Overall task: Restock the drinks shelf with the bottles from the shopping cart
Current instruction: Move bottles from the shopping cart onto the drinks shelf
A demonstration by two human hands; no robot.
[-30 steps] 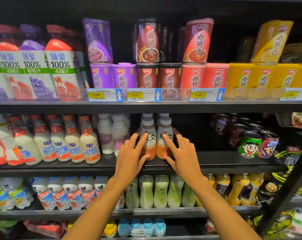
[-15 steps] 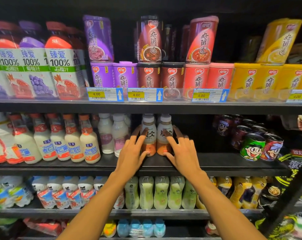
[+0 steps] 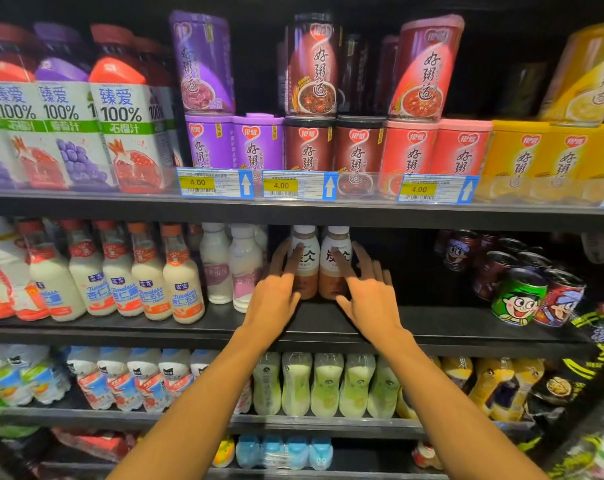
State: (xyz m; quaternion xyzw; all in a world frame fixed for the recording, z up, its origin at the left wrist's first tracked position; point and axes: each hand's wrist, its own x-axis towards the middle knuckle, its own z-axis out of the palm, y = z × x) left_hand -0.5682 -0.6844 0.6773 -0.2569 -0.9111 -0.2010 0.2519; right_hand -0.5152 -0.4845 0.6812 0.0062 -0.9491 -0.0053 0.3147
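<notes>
Two bottles (image 3: 305,263), brown below and white-capped, stand upright and touching on the middle shelf (image 3: 466,329), well back from its front edge.

Grip: left hand (image 3: 276,297) has its fingers straight and spread, laid on the front and 9 o'clock side of the left bottle. Right hand (image 3: 369,297) mirrors it on the right bottle, at the 3 o'clock side. Neither hand wraps round a bottle; both are flat and pushing.

Change over the last second: the pair now sits deeper in the shelf, and both hands have gone in after it, with the fingers closer together on the labels. Judgement: placing is done and this is the final squaring-up of the pair. These two count as stocked once the hands let go.

Surroundings: white bottles (image 3: 220,265) just beside at 9 o'clock. Cans (image 3: 518,296) well apart at 3 o'clock, with a dark gap between. Price tags (image 3: 298,185) at 12 o'clock, green bottles (image 3: 328,382) at 6 o'clock.

Not resolved: the bottles' lower fronts are covered by the hands. The space behind them is black, so I cannot tell whether more stand there. Cart is out of view, so the remaining stock is unknown. Label text is blurred.
</notes>
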